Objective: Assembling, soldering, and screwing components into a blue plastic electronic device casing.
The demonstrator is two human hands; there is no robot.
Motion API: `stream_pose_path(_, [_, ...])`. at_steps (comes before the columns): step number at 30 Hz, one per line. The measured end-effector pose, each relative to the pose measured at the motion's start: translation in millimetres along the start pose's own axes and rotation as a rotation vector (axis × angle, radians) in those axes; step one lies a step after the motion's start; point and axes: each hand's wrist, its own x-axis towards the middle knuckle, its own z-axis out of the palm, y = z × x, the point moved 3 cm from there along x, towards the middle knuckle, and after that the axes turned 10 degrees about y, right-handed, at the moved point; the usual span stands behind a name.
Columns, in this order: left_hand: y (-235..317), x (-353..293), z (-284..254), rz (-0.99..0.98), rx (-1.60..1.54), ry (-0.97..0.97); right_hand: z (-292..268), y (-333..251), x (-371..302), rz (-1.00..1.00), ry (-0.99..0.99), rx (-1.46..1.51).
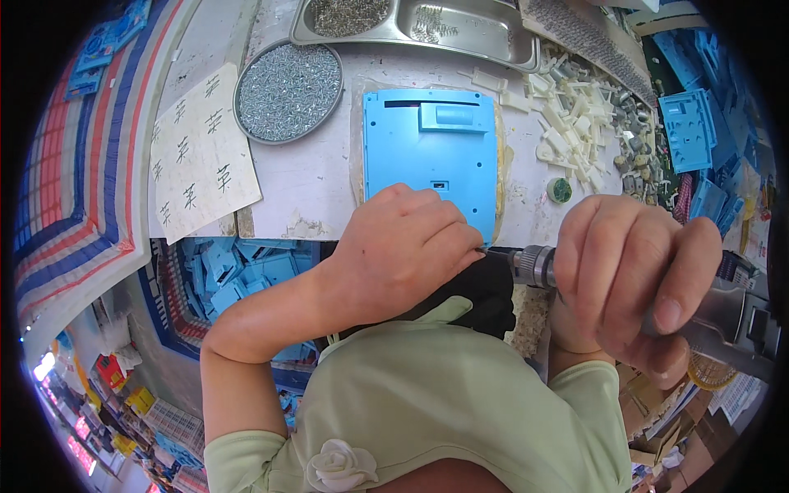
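Note:
A blue plastic housing (pixel 403 156) lies flat on the table before me, with a slot, a raised block and several small holes. My left hand (pixel 394 251) is closed over its near edge, thumb and fingertips pinched by the near right corner. What they pinch is too small to make out. My right hand (pixel 629 279) is wrapped around an electric screwdriver (pixel 538 265), held sideways. The screwdriver's metal nose points left, and its tip meets my left fingertips.
A round tray of small silver screws (pixel 288 92) and a steel tray (pixel 468 33) holding small metal parts stand at the back. White plastic pieces (pixel 567 115) and a small green-topped container (pixel 559 191) sit right. A written paper sheet (pixel 201 156) lies left; blue housings (pixel 246 267) fill a bin below.

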Motion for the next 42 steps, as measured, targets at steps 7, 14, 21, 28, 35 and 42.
stream_pose_path(7, [0,8,-8,0.08,0.051,-0.121,10,7,-1,0.038,0.07,0.026])
stream_pose_path(14, [0,9,-1,0.159,0.097,-0.199,9,4,-3,0.064,0.028,-0.023])
stream_pose_path(21, [-2,7,-2,0.035,-0.018,-0.144,4,2,-17,0.043,0.108,-0.07])
stream_pose_path(28, [-30,-7,-3,-0.095,0.091,0.065,-19,18,-41,-0.034,-0.002,-0.105])
stream_pose_path(35, [-33,-15,9,-0.057,0.085,0.025,-3,32,-43,-0.029,0.014,-0.324])
stream_pose_path(42, [-31,-15,8,-0.068,0.104,0.037,-4,30,-27,-0.038,-0.119,-0.241])
